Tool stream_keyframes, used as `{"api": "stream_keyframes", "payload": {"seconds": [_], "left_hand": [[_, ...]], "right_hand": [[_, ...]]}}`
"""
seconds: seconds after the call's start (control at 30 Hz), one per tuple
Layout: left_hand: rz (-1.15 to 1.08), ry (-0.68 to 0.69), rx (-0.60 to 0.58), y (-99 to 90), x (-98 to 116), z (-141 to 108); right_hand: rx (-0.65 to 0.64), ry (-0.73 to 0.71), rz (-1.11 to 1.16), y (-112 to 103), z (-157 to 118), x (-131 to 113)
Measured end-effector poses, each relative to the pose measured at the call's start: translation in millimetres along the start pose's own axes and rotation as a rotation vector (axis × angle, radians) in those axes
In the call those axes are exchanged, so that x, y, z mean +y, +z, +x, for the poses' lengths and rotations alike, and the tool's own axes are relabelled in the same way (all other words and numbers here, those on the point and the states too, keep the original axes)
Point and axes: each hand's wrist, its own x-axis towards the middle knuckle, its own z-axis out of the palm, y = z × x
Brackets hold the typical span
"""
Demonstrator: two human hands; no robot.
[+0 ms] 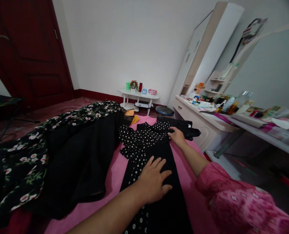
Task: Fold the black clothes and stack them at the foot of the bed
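Observation:
A black dress [156,151] with a white-dotted top and a dotted strip down one side lies spread on the pink sheet [111,175]. My left hand [154,180] rests flat on the middle of it, fingers spread. Farther up, my right hand [177,137] is at the right edge of the dress, below the dotted sleeve, with thumb and fingertips closed on the cloth. A dark folded garment [191,132] lies just beyond the right hand. To the left is a black garment with a flower print [83,113], heaped over plain black cloth [85,156].
An orange and yellow item [134,117] lies past the dress. A small white table [137,94] with ornaments stands by the wall. On the right is a dressing table [200,113] crowded with bottles, with a mirror [273,71]. A dark red door [29,55] is at the left.

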Motion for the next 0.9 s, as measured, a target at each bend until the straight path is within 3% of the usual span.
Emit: {"api": "stream_keyframes", "payload": {"seconds": [0.13,0.23,0.33,0.5,0.6,0.77,0.9], "left_hand": [[-0.019,0.004,-0.011,0.3,-1.0,1.1],[-0.033,0.006,-0.022,2.8,-1.7,0.9],[-0.031,0.01,-0.016,3.0,-2.1,1.2],[-0.035,0.017,-0.036,-0.6,-1.6,1.2],[-0.044,0.011,-0.022,-0.9,-1.1,0.1],[-0.074,0.003,0.053,1.5,-1.4,-1.8],[-0.15,-0.012,0.101,-0.7,-3.7,-2.2]], "right_hand": [[-0.056,0.059,-0.198,5.3,24.9,-7.8],[0.001,0.066,-0.287,12.1,34.6,-15.9],[0.046,0.018,-0.316,32.7,32.9,-19.8],[-0.082,-0.118,-0.289,60.9,22.1,-15.8],[-0.178,-0.169,-0.27,51.9,15.3,-16.9],[-0.178,-0.239,-0.273,46.0,-28.0,-16.9],[-0.339,-0.18,-0.3,51.1,-51.1,-18.9]]}}
